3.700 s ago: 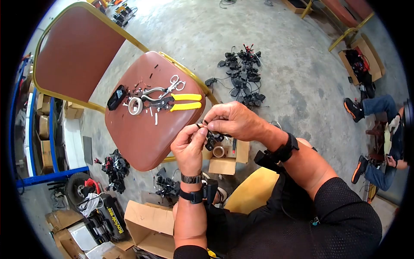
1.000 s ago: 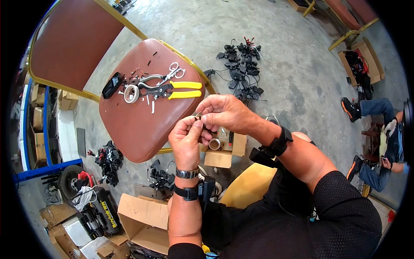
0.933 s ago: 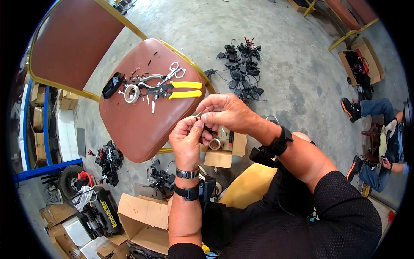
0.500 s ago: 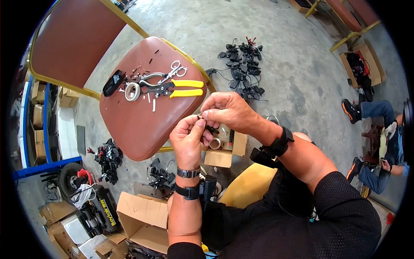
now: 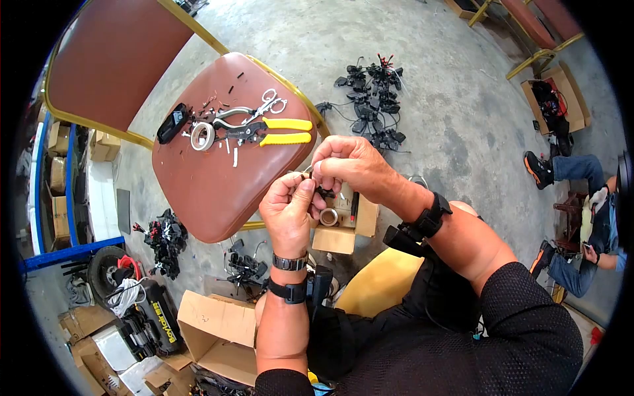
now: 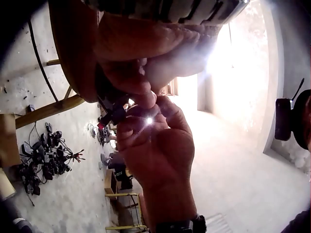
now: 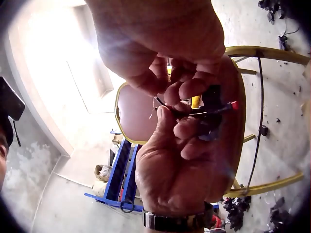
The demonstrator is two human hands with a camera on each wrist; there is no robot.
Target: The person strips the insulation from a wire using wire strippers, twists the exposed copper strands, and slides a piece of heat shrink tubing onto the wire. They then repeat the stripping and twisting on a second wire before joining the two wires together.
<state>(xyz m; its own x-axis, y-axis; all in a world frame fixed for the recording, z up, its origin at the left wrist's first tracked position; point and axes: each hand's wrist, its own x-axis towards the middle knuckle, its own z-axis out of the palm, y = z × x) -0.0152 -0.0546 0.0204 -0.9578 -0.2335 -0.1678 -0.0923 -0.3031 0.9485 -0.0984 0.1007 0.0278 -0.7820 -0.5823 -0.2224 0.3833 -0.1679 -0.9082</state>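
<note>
Thumb and fingers of my left hand (image 5: 287,208) pinch a thin black wire (image 7: 198,114), and fine bare strands show beside the thumb in the right wrist view. A dark part with a red tip (image 7: 234,105) sticks out past the left fingers. My right hand (image 5: 356,168) meets the left at the fingertips, its thumb and index finger pinching the wire's end. Both hands are raised in front of the brown chair seat (image 5: 205,204). On that seat lie yellow-handled pliers (image 5: 286,132), scissors (image 5: 269,104), a tape roll (image 5: 202,136) and a black case (image 5: 174,123).
Below the hands stands a small carton (image 5: 333,241) with a tape roll inside. Clusters of black wired parts (image 5: 373,105) lie on the concrete floor. An open cardboard box (image 5: 218,327) is beside the left forearm. Another person (image 5: 598,224) sits at the far right.
The hands stay together at the fingertips. My right fingers have curled in more and shifted slightly upward over the last second. The chair sits a little higher in view than at first.
</note>
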